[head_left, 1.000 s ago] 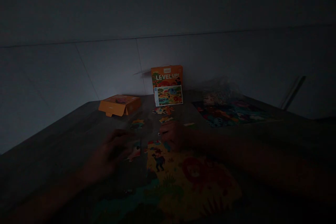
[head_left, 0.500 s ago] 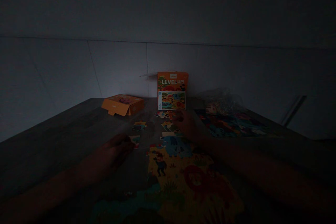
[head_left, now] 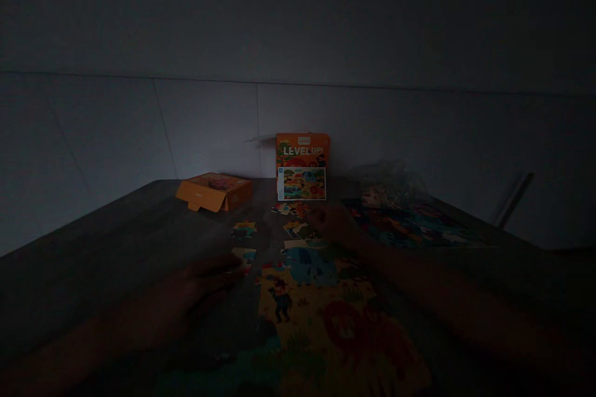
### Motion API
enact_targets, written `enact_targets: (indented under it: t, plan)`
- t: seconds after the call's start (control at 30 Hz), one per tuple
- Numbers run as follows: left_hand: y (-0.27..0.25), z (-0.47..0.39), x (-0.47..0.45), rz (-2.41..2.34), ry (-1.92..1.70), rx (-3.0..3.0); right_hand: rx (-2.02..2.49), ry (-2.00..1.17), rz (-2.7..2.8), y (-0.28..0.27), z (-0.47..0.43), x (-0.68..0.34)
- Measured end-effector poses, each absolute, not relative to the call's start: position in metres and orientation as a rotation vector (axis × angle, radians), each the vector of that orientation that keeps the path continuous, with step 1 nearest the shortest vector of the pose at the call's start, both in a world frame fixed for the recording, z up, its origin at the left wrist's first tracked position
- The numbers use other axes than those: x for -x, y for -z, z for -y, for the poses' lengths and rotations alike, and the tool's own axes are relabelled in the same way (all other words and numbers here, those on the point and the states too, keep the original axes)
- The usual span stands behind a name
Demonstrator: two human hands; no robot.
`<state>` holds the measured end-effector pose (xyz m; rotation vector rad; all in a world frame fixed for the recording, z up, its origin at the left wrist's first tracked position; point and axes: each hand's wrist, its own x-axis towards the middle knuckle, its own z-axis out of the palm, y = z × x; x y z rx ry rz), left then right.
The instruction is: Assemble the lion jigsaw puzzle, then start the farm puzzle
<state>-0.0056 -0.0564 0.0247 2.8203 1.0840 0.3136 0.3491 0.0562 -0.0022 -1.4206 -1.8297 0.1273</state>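
Jigsaw [head_left: 307, 322], partly joined, lies flat on the grey desk [head_left: 116, 229] in front of the person, with a blue elephant along its far edge and a red lion lower on the right. Its near part sinks into the gloom and is hard to make out.

The left hand [head_left: 209, 284] reaches in from the left with its fingers stretched forward, the tips at a loose piece [head_left: 244, 254] beside the jigsaw's upper left corner; I cannot tell whether the grip pinches that piece or only rests on it. Just beyond lies another loose piece [head_left: 244, 231]. The right hand [head_left: 328, 223] is past the elephant, fingers curled, near a small group of pieces [head_left: 298, 231] and a farther heap [head_left: 289, 209]. It is blurred and dark, so whether that grip is closed around anything cannot be told.

Behind the heap, a picture card [head_left: 302, 183] leans against an upright orange box [head_left: 302, 150]. An opened orange carton [head_left: 214, 191] lies to the left; a clear plastic bag [head_left: 393, 183] rests to the right.

The pieces look like card: probably light, fairly stiff, with tabs that could bend or fray. Opposite edges seem the best hold, while the joined sheet would likely come apart if lifted by one corner.
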Motion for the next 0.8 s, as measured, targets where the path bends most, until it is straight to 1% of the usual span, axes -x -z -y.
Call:
enact_targets:
  t: [0.1,0.17,0.27,0.37,0.5,0.67,0.8]
  plan:
    - [-0.024,0.054,0.004,-1.174,-0.281,-2.815,1.374,-0.003,2.112,0.007,-0.045,-0.338]
    - [-0.022,0.052,0.005,-1.23,-0.261,-2.824,1.433,0.116,2.244,0.007,-0.039,-0.332]
    - [-0.022,0.052,0.005,-1.251,-0.278,-2.848,1.548,0.174,2.259,0.005,-0.037,-0.329]
    - [-0.026,0.062,0.002,-1.06,-0.3,-2.894,1.529,0.193,2.254,0.005,-0.039,-0.331]
    - [-0.022,0.078,-0.007,-0.495,-0.139,-2.953,1.43,0.182,2.295,0.007,-0.042,-0.333]
    - [-0.006,0.088,-0.016,-0.472,-0.121,-3.046,1.427,0.219,2.339,0.009,-0.043,-0.331]
    - [-0.012,0.09,-0.019,-0.484,-0.073,-3.001,1.425,0.239,2.308,0.011,-0.042,-0.33]
